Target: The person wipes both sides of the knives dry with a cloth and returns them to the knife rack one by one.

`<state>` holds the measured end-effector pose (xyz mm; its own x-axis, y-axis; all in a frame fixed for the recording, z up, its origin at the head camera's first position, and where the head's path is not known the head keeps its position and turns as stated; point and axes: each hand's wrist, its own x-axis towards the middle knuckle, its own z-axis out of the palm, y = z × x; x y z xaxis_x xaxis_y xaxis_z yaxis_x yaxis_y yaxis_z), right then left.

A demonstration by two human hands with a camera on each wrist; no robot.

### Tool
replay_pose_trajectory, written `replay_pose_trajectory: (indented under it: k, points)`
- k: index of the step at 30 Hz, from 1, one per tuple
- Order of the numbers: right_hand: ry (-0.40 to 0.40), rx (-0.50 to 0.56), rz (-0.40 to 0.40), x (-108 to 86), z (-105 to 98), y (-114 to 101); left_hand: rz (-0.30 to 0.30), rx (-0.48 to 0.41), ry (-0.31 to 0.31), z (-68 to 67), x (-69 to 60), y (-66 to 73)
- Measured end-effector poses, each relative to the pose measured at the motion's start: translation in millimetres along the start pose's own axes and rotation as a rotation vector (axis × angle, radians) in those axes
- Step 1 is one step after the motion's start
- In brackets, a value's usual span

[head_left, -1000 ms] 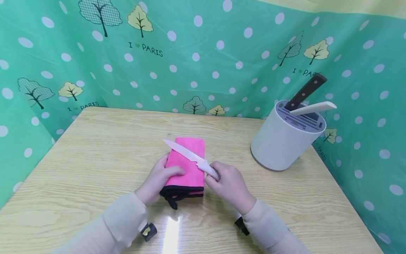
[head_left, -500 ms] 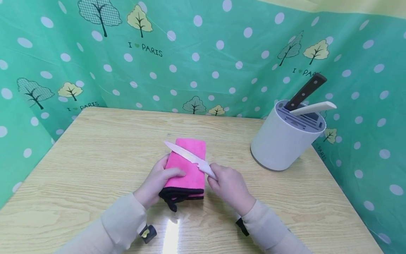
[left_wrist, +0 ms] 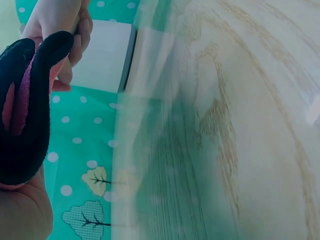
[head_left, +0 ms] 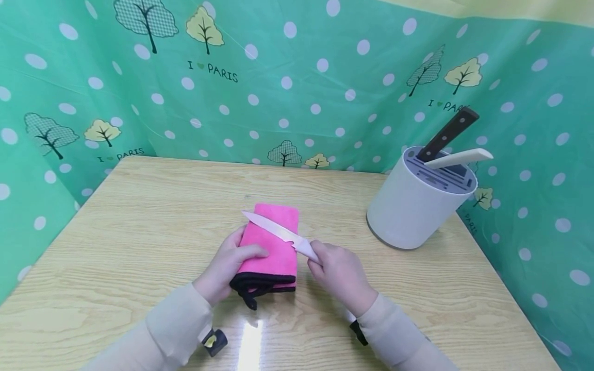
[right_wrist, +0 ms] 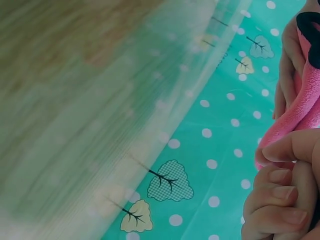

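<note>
In the head view a folded pink cloth with black edging is gripped by my left hand, thumb on top and fingers underneath. My right hand holds a pale pinkish-white knife by its handle. The blade lies slantwise over the cloth, its tip toward the upper left. In the left wrist view the cloth's black edge shows folded over. The right wrist view shows the curled fingers of my right hand below the pink cloth; the blade is out of sight there.
A white cylindrical knife block stands at the right back of the wooden table. A dark-handled knife and a white-handled knife stick out of its slots. A green dotted curtain hangs behind the table.
The knife has slid slightly down and to the right over the cloth, the right hand moving with it. The left hand and cloth have shifted a little, keeping the same grip.
</note>
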<state>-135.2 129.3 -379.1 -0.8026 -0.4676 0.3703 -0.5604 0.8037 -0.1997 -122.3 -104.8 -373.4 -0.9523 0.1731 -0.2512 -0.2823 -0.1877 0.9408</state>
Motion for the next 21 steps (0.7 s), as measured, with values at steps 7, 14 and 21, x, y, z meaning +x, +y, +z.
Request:
replay_pose_trajectory:
  k: [7,14,21]
  points:
    - [-0.021,0.02,0.012,-4.2,-3,4,-0.027,-0.006,0.028,-3.2,-1.0,1.6]
    - [-0.023,0.012,0.023,-7.6,-1,10,-0.022,-0.004,0.033,-7.0,-1.7,2.9]
    - [-0.016,-0.001,0.025,-11.1,-1,15,-0.022,-0.017,0.047,-11.3,-4.3,6.9]
